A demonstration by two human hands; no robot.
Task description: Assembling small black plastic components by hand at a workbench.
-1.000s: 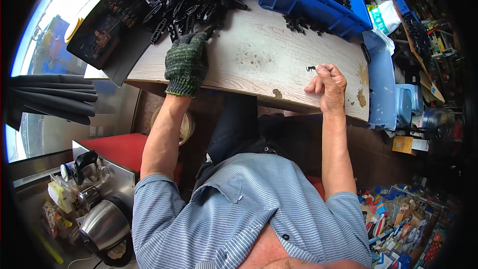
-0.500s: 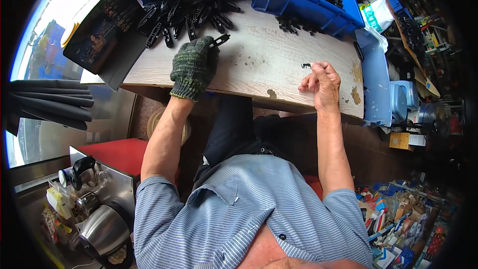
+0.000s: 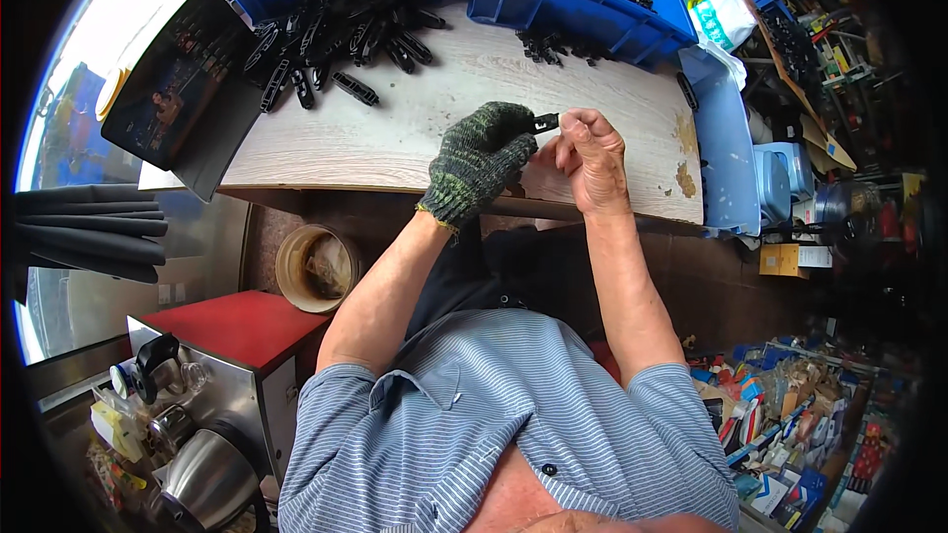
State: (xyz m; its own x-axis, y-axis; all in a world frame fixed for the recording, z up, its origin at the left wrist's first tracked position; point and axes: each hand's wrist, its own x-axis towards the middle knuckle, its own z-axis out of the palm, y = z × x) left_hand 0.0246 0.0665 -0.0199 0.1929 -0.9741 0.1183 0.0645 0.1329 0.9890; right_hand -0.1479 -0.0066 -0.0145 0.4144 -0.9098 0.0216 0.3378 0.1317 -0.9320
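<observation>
My left hand (image 3: 482,158), in a dark green knitted glove, is closed around a slim black plastic part (image 3: 545,122); only its end sticks out past the fingers. Bare, my right hand (image 3: 597,163) pinches at that end with thumb and forefinger. The small black plastic piece it carried is now hidden by the fingertips. Both hands meet above the near side of the pale wooden table (image 3: 395,153). Long black slotted plastic parts (image 3: 365,35) lie heaped at the far left, one (image 3: 355,88) apart from the heap. Farther back, a small pile of black pieces (image 3: 553,46) lies beyond my hands.
Two blue bins (image 3: 583,25) stand along the back, the right one filled with small black pieces. A tablet in a dark case (image 3: 178,79) leans at the left. A light blue tub (image 3: 726,158) adjoins the table's right end. A round bucket (image 3: 318,268) stands below.
My left hand has moved right with the slim part, and my right hand has come left with its small piece, so they now meet. The view has shifted slightly.
</observation>
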